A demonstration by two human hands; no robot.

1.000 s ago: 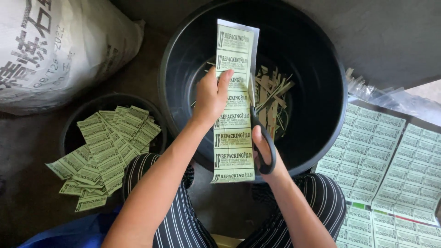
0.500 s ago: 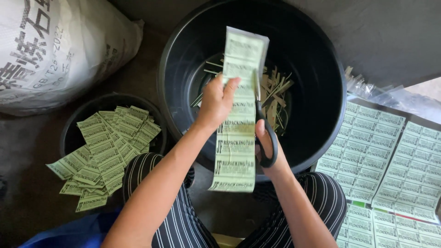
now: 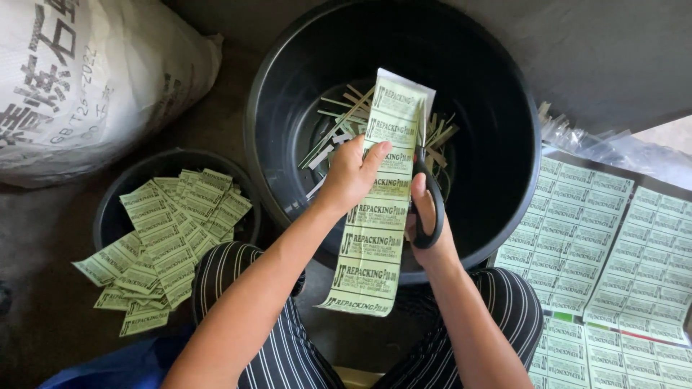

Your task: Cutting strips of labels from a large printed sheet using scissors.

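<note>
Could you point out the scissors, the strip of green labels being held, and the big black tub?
scissors [image 3: 427, 209], head view, on the black handle loop.
strip of green labels [image 3: 371, 252], head view, on its lower middle.
big black tub [image 3: 504, 108], head view, on the inner right wall.

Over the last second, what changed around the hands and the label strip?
The green label strip tilted, its top end leaning right and sitting lower over the big black tub. The left hand shifted its grip on it, and the right hand with the black-handled scissors worked up along the strip's right edge. Nothing was let go. The small tub of cut labels, the white sack and the label sheets stayed put.
</note>
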